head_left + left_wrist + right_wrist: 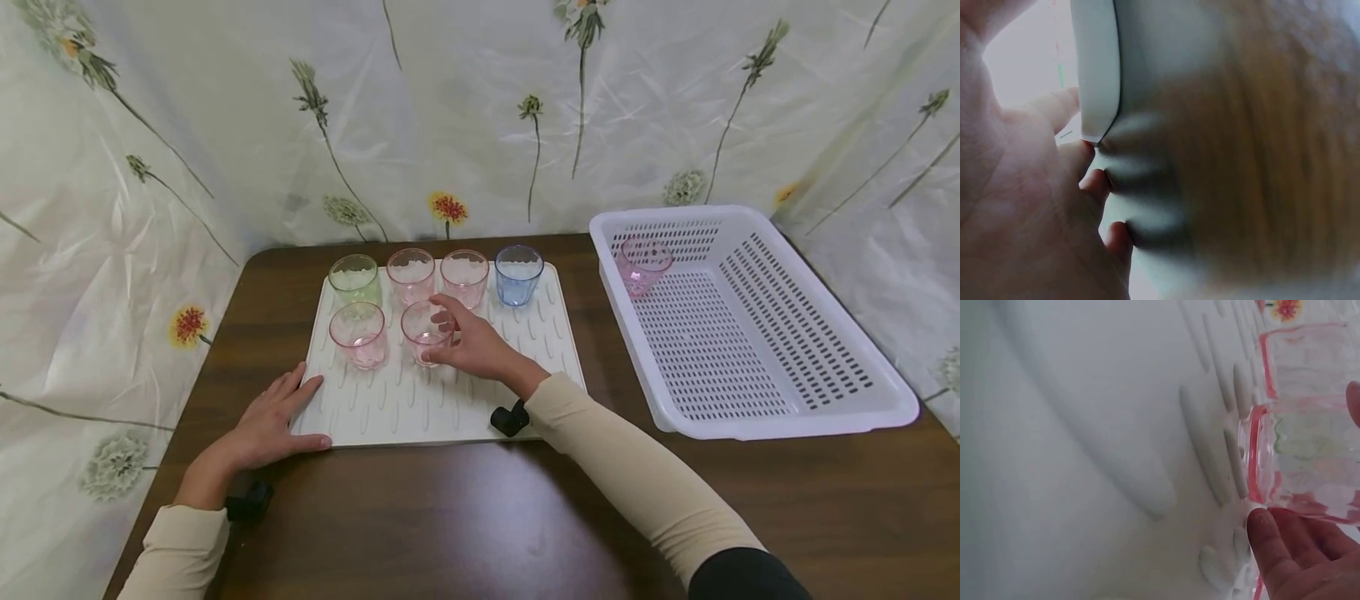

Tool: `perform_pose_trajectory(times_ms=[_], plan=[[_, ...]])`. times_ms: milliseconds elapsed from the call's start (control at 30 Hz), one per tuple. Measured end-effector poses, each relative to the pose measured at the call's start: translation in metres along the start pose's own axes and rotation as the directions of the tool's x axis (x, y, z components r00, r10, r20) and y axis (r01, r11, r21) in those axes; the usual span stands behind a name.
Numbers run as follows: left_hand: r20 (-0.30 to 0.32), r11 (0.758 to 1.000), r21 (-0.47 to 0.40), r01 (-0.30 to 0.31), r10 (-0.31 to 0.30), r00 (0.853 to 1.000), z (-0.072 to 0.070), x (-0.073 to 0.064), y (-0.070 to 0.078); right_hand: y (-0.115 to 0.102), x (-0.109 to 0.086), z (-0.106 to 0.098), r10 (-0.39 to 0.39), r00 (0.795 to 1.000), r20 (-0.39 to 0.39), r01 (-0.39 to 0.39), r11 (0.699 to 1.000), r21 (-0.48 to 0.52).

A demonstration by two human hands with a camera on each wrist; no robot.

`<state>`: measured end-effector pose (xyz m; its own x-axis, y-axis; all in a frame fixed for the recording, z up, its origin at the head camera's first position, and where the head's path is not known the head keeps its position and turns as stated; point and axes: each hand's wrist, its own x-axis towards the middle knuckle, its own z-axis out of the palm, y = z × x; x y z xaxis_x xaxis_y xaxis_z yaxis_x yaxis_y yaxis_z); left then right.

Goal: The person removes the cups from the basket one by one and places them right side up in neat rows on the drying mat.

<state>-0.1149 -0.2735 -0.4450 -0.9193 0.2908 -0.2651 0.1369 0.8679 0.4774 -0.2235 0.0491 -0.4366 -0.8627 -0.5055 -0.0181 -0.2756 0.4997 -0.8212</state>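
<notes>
In the head view my right hand (480,340) is around a clear pink glass (422,332) in the front row, thumb on its near side and fingers behind it. The right wrist view shows the same pink glass (1310,456) standing on the white ridged tray (1116,412), with fingertips (1263,525) right at its wall by the tray. My left hand (266,421) rests at the left edge of the white tray (450,417), fingers extended and thumb on the front corner. Another pink glass (360,342) stands to the left in the front row.
Behind them stand a green glass (356,283), two pink glasses (411,279) and a blue glass (517,279). To the right, a white perforated basket (645,392) holds a pink glass (643,267) in its far left corner. A floral curtain (465,125) borders the brown table (420,517).
</notes>
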Motion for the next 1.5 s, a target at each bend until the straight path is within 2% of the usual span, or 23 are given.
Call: perform_pose_trajectory(times_ms=[367, 533, 667, 900, 1133, 1333, 1500], plan=[[-0.001, 1.0, 0.012, 0.002, -0.002, 1.0, -0.003, 0.001, -0.001, -0.003, 0.003, -0.002, -0.013, 1.0, 0.004, 0.013, 0.999, -0.04], [0.003, 1.0, 0.007, 0.005, -0.005, 1.0, -0.003, 0.0, 0.0, -0.01, -0.002, -0.009, -0.019, 0.999, 0.031, 0.023, 0.991, -0.134], [0.002, 1.0, 0.012, 0.0, 0.0, 1.0, -0.003, 0.0, 0.001, -0.021, -0.01, -0.021, -0.062, 0.998, 0.009, 0.063, 0.974, -0.219], [0.008, 1.0, 0.013, -0.001, 0.001, 1.0, -0.006, 0.001, 0.002, -0.057, -0.032, -0.051, -0.101, 0.995, -0.026, 0.088, 0.947, -0.31], [0.009, 1.0, 0.022, 0.007, -0.008, 1.0, -0.005, 0.0, 0.0, -0.092, -0.06, -0.094, -0.107, 0.993, -0.056, 0.08, 0.929, -0.361], [0.011, 1.0, 0.021, 0.009, -0.009, 1.0, -0.004, -0.001, -0.001, -0.097, -0.079, -0.133, -0.099, 0.989, -0.109, 0.044, 0.905, -0.422], [0.013, 1.0, 0.02, -0.006, 0.006, 1.0, -0.002, 0.0, -0.001, -0.095, -0.097, -0.166, -0.01, 0.992, -0.127, -0.044, 0.909, -0.414]])
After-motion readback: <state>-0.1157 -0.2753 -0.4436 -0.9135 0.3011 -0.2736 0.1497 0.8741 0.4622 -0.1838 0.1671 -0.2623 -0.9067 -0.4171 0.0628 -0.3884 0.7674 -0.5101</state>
